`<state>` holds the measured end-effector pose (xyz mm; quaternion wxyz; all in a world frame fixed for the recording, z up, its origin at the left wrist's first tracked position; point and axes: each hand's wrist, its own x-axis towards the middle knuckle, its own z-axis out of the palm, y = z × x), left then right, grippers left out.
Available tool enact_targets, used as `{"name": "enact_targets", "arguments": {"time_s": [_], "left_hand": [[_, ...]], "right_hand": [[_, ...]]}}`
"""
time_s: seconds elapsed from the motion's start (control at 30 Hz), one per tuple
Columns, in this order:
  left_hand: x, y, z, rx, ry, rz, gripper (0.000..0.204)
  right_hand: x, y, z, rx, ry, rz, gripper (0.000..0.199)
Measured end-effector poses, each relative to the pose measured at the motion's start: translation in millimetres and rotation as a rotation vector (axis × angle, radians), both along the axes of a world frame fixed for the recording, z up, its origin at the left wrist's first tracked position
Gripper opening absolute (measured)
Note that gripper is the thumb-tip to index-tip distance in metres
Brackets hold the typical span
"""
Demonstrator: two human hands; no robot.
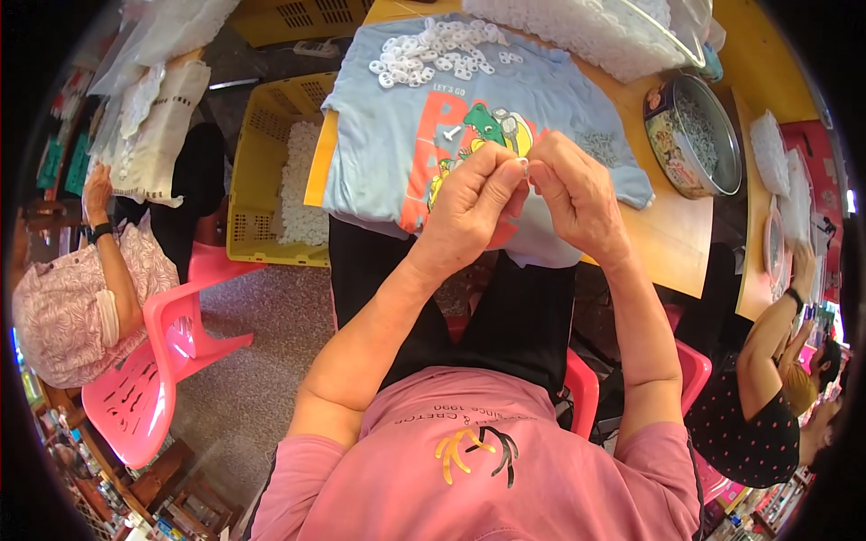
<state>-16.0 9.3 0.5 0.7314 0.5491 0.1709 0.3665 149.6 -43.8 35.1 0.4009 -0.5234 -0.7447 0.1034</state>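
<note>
Over the near part of a light blue T-shirt [374, 144] spread on the table, my two hands meet fingertip to fingertip. My left hand [469, 207] is closed in a pinch, thumb on top, with a small pale piece [524, 165] just showing at its tip. My right hand [579, 194] is closed too, its fingers pressed against the same spot; what they grip is mostly hidden. A small white T-shaped piece [451, 133] lies on the shirt beyond my hands. Farther back is a pile of white plastic parts [433, 52] with holes in them.
Small metal bits [597, 144] lie on the shirt's right side. A round tin [666, 149] of metal pieces stands at the right, behind it a large container of white parts [595, 34]. At left are a yellow crate [248, 203], a pink chair [162, 334] and a person [90, 279]; another person [749, 406] sits right.
</note>
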Motion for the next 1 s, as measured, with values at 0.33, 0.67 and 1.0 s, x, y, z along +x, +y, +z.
{"name": "enact_targets", "arguments": {"time_s": [0.33, 0.67, 1.0], "left_hand": [[3, 0, 1, 0.019, 0.014, 0.024, 0.015], [6, -4, 0, -0.017, -0.013, 0.072, 0.019], [5, -4, 2, -0.086, -0.066, 0.061, 0.018]], "right_hand": [[-2, 2, 3, -0.025, 0.017, 0.013, 0.01], [23, 27, 27, -0.48, 0.324, 0.042, 0.017], [5, 135, -8, -0.094, -0.225, -0.184, 0.017]]}}
